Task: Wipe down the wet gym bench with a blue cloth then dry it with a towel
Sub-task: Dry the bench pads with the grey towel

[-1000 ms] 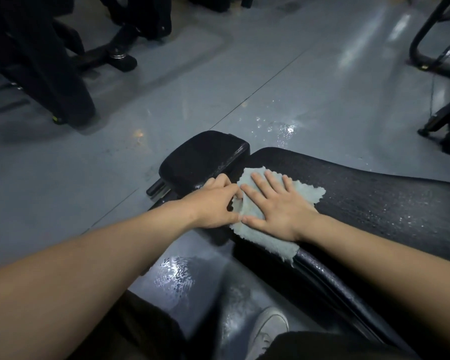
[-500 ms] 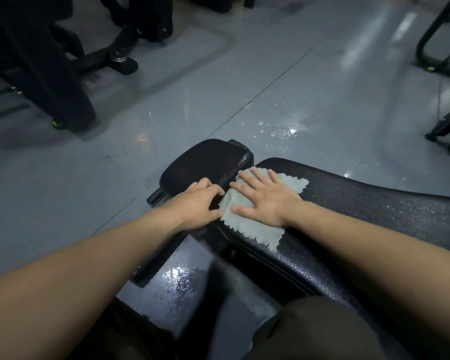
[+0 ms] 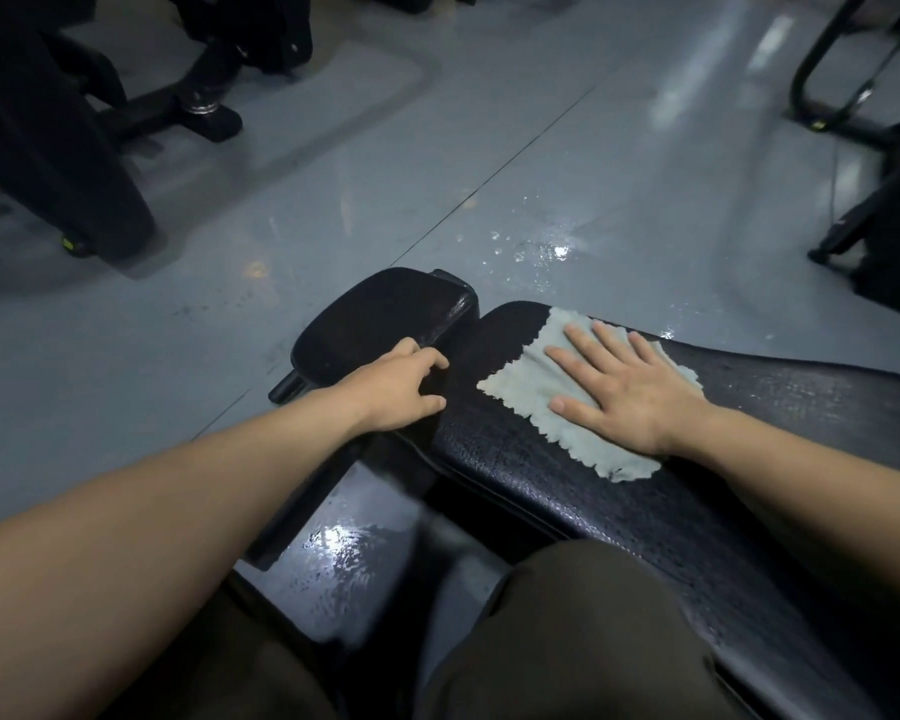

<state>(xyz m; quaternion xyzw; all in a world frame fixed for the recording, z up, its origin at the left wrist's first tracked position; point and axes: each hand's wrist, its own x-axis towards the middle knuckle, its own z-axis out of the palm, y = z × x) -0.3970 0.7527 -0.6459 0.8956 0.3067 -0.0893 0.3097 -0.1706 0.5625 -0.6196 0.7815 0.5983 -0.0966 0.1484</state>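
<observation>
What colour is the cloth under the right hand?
Pale blue-grey, with scalloped edges: the cloth lies flat on the black bench pad, seen in the head view.

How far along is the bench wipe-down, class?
Done: nothing clearly finished. In hand: the right hand presses the blue cloth flat on the bench pad; the left hand steadies the smaller pad. Left: droplets still speckle the pad; no towel visible.

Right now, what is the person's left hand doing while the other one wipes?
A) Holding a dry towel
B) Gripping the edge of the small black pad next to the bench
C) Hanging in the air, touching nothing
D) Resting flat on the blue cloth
B: the left hand has its fingers curled on the edge of the small black pad, while the right hand lies flat on the blue cloth on the bench.
</observation>
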